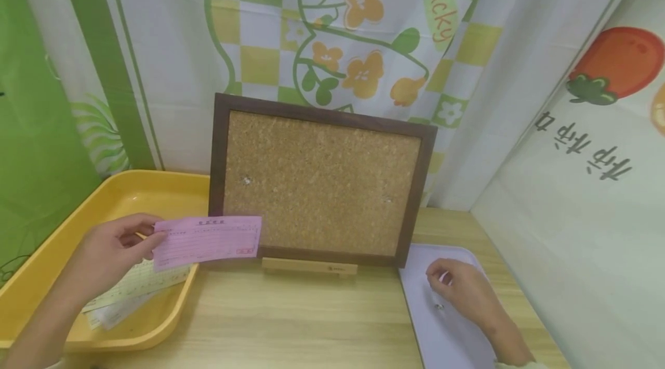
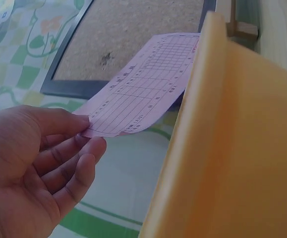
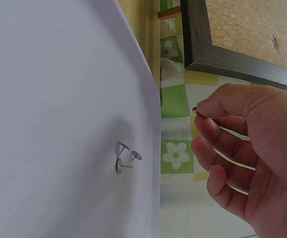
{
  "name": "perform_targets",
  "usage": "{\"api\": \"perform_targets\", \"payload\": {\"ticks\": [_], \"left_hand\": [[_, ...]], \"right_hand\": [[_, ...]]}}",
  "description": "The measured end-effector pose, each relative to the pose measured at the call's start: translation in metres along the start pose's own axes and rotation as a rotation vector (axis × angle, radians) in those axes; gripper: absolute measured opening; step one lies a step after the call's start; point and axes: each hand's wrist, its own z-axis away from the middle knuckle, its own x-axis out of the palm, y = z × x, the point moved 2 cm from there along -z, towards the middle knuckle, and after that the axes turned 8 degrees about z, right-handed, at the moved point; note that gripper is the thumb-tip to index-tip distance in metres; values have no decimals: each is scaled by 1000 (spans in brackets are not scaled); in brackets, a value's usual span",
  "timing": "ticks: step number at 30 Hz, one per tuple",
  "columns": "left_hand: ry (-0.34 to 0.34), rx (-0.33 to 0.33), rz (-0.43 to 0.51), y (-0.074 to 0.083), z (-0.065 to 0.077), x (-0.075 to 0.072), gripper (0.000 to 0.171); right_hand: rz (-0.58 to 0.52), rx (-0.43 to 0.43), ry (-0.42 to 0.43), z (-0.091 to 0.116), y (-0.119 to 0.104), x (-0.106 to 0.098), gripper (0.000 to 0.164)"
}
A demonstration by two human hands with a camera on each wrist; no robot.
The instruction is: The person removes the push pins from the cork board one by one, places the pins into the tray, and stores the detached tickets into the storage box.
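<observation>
My left hand (image 1: 116, 248) pinches the left end of a pink printed slip (image 1: 208, 240) between thumb and fingers. The slip's right end overlaps the lower left corner of a framed cork board (image 1: 322, 184), which stands upright on the table. In the left wrist view the slip (image 2: 143, 84) bends slightly. Over a pale lilac tray (image 1: 423, 282) my right hand (image 1: 464, 291) pinches a thumbtack (image 3: 195, 110); only a small metallic bit of it shows. Three thumbtacks (image 3: 119, 166) lie together on the tray.
A yellow bin (image 1: 171, 323) stands at the left, with papers (image 1: 140, 288) lying in it. The board rests on a small wooden stand (image 1: 309, 267). Behind it hangs a patterned curtain (image 1: 171, 69); a white wall panel (image 1: 582, 230) bounds the right side.
</observation>
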Motion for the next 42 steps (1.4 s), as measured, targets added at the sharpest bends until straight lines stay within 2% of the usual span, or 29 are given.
{"api": "perform_targets", "payload": {"ticks": [7,19,25,28,33,42], "left_hand": [[18,-29,-6,-16,8,-7,26],[52,-57,-43,-39,13,-21,25],[69,-76,-105,-51,16,-32,24],[62,-80,-148,-55,15,-36,25],[43,-104,-169,-60,13,-40,29],[32,-87,-248,-66,13,-44,23]], "right_hand": [[-20,16,-40,0,2,3,13],[28,61,-84,2,2,6,12],[46,58,-71,4,4,7,14],[46,63,-70,5,5,8,14],[38,84,-91,6,6,11,14],[38,99,-115,6,6,12,13]]}}
